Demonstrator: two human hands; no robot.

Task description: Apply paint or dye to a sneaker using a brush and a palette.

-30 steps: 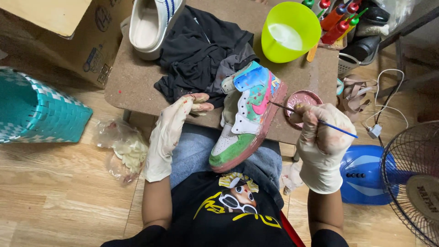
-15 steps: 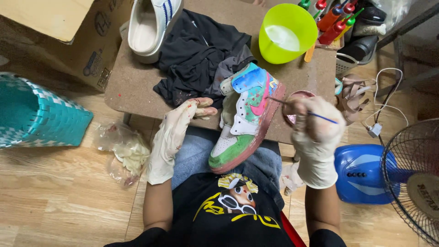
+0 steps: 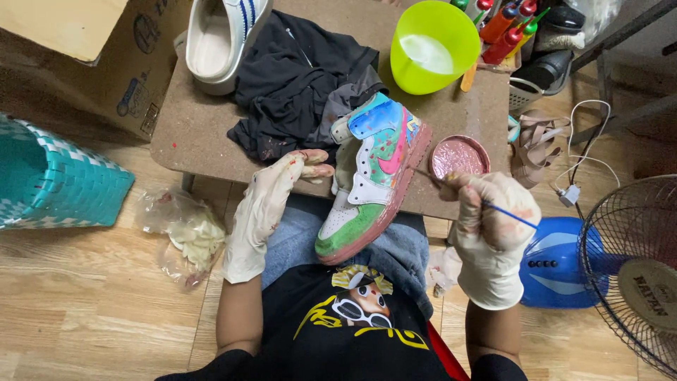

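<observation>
Head view: a painted sneaker (image 3: 372,176) is seen propped at the near edge of the low table (image 3: 197,127), its heel on the tabletop and its green toe resting on the lap. The left hand (image 3: 271,204), in a paint-stained glove, is held flat with the fingers together and extended, their tips laid against the ankle side of the sneaker to steady it. The right hand (image 3: 490,226), also gloved, is closed in a pinch around a thin paintbrush (image 3: 493,208); the blue handle sticks out to the right, and the tip is pointed toward the pinkish sole edge, just beside a small dish of pink paint (image 3: 460,155) near the table's right edge.

The step in hand is judged to be the painting of the sole edge in pink. For the next stroke, a steady shoe and a lightly loaded brush would be called for, so that the coloured panels above the sole are not smeared.

Farther back on the table, a black cloth (image 3: 296,77), a white shoe (image 3: 218,39) and a green bowl (image 3: 434,46) are seen. A fan (image 3: 627,275) stands on the floor at the right, a teal basket (image 3: 49,176) at the left.
</observation>
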